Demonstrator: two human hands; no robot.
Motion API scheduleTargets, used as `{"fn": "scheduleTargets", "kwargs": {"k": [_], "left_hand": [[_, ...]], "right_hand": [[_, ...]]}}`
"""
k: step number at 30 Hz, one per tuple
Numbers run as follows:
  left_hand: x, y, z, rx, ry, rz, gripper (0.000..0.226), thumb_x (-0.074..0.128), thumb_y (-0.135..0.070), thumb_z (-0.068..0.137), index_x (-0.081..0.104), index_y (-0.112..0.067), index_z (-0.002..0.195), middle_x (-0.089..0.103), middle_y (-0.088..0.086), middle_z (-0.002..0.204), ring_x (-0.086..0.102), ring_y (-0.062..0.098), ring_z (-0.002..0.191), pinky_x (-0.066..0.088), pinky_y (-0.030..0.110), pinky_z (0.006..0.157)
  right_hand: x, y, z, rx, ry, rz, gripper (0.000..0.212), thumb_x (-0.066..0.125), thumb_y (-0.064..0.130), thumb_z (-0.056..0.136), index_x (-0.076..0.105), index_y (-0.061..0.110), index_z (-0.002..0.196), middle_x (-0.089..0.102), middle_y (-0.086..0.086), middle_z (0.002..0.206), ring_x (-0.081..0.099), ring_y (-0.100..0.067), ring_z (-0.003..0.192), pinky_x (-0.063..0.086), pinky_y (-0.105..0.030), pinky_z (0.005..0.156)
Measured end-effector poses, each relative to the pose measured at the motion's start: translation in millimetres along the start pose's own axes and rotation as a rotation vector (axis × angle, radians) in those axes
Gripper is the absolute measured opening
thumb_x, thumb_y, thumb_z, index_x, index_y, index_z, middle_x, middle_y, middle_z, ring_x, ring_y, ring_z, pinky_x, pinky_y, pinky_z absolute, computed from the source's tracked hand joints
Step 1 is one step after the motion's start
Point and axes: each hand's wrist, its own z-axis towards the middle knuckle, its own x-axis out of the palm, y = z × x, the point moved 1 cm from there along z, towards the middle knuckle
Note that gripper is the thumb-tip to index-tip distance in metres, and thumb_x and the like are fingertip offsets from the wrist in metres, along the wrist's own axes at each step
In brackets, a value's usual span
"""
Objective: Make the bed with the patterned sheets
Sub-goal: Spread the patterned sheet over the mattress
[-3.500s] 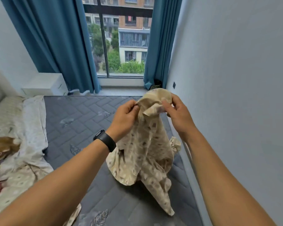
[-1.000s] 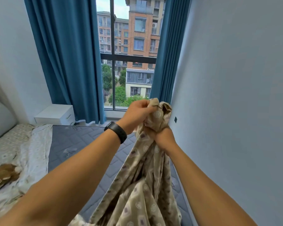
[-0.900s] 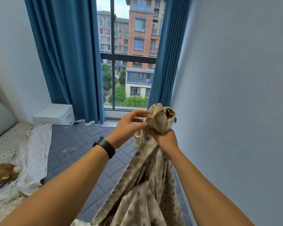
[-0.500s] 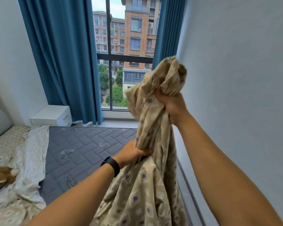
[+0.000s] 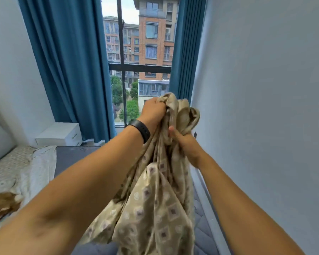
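Note:
A beige patterned sheet hangs bunched in front of me, raised above the grey quilted mattress. My left hand, with a black band on the wrist, grips the bunched top of the sheet. Just below and to the right, my right hand grips the same bunch of fabric. The sheet's lower part drapes down past the bottom of the view, hiding the mattress beneath it.
A pale sheet and a brown plush toy lie on the bed's left side. A white nightstand stands by the blue curtains and window. A grey wall runs close along the right.
My right hand has come down from its raised position. My left hand has moved up from lower on the sheet and now grips the bunched top, above the right hand.

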Motion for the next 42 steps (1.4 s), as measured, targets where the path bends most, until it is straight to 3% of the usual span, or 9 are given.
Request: {"fn": "scheduleTargets", "kwargs": {"k": [5, 10, 13, 17, 24, 29, 32, 38, 42], "left_hand": [[13, 44, -28, -0.13, 0.149, 0.051, 0.018, 0.049, -0.009, 0.093, 0.066, -0.007, 0.099, 0.067, 0.013, 0.097, 0.062, 0.023, 0.088, 0.054, 0.031, 0.074], [-19, 79, -48, -0.169, 0.481, -0.089, 0.035, 0.059, 0.004, 0.087, 0.061, -0.008, 0.121, 0.067, 0.016, 0.115, 0.064, 0.027, 0.107, 0.055, 0.042, 0.093], [-49, 119, -52, -0.168, 0.597, -0.019, 0.077, 0.075, -0.008, 0.082, 0.041, -0.027, 0.148, 0.045, 0.004, 0.153, 0.04, 0.02, 0.142, 0.04, 0.042, 0.112], [-44, 159, -69, -0.138, 0.752, 0.279, 0.12, 0.093, -0.028, 0.071, 0.01, -0.036, 0.157, 0.037, -0.009, 0.157, 0.039, 0.011, 0.143, 0.033, 0.037, 0.119], [-6, 130, -71, -0.125, 0.267, -0.074, 0.031, 0.081, -0.016, 0.084, 0.071, -0.018, 0.113, 0.076, 0.001, 0.109, 0.071, 0.018, 0.103, 0.056, 0.031, 0.088], [-29, 64, -18, -0.097, -0.058, -0.085, 0.02, 0.06, -0.012, 0.08, 0.075, -0.015, 0.092, 0.077, 0.005, 0.092, 0.072, 0.028, 0.089, 0.059, 0.042, 0.079], [-18, 12, -11, -0.183, -0.03, -0.111, 0.011, 0.061, -0.015, 0.077, 0.065, -0.009, 0.086, 0.061, 0.009, 0.076, 0.055, 0.023, 0.063, 0.042, 0.032, 0.054], [8, -18, -30, -0.226, 0.257, -0.395, 0.013, 0.049, -0.011, 0.083, 0.049, -0.017, 0.072, 0.05, 0.012, 0.071, 0.052, 0.025, 0.062, 0.047, 0.03, 0.06], [2, 2, -42, -0.27, 0.503, -0.412, 0.017, 0.059, -0.02, 0.085, 0.063, -0.014, 0.101, 0.063, 0.011, 0.091, 0.063, 0.026, 0.081, 0.053, 0.035, 0.08]], "right_hand": [[38, -55, -2, 0.061, -0.115, -0.447, 0.078, 0.076, 0.065, 0.073, 0.053, 0.028, 0.137, 0.058, 0.01, 0.132, 0.051, -0.003, 0.104, 0.035, -0.001, 0.082], [21, -76, -11, 0.1, -0.27, -0.202, 0.057, 0.082, 0.025, 0.084, 0.056, 0.009, 0.132, 0.06, 0.001, 0.124, 0.059, -0.023, 0.116, 0.04, -0.003, 0.079], [12, -69, -14, 0.156, -0.311, -0.026, 0.031, 0.083, 0.021, 0.078, 0.07, 0.012, 0.105, 0.075, -0.005, 0.107, 0.069, -0.024, 0.095, 0.058, -0.037, 0.088], [7, -35, -4, -0.001, -0.178, 0.325, 0.044, 0.082, 0.015, 0.072, 0.073, 0.011, 0.115, 0.075, -0.013, 0.113, 0.07, -0.034, 0.108, 0.053, -0.058, 0.098], [-21, 56, 22, -0.168, -0.286, 0.305, 0.042, 0.079, 0.011, 0.078, 0.07, 0.008, 0.12, 0.075, -0.007, 0.113, 0.072, -0.024, 0.104, 0.058, -0.042, 0.092], [-57, 56, 21, -0.013, -0.386, -0.545, 0.024, 0.069, 0.031, 0.089, 0.064, 0.023, 0.111, 0.065, 0.002, 0.105, 0.062, -0.02, 0.097, 0.051, -0.035, 0.085], [-40, 41, 19, -0.025, -0.487, -0.649, 0.018, 0.062, 0.034, 0.09, 0.065, 0.02, 0.1, 0.068, -0.002, 0.099, 0.066, -0.028, 0.098, 0.049, -0.034, 0.079], [9, 7, -2, -0.047, 0.047, -0.067, 0.088, 0.084, 0.06, 0.068, 0.058, 0.018, 0.141, 0.063, 0.003, 0.137, 0.061, -0.015, 0.124, 0.047, -0.038, 0.11], [11, -17, -9, -0.01, -0.104, -0.168, 0.067, 0.082, 0.048, 0.068, 0.068, 0.013, 0.123, 0.071, -0.008, 0.12, 0.066, -0.027, 0.112, 0.054, -0.04, 0.099]]}}
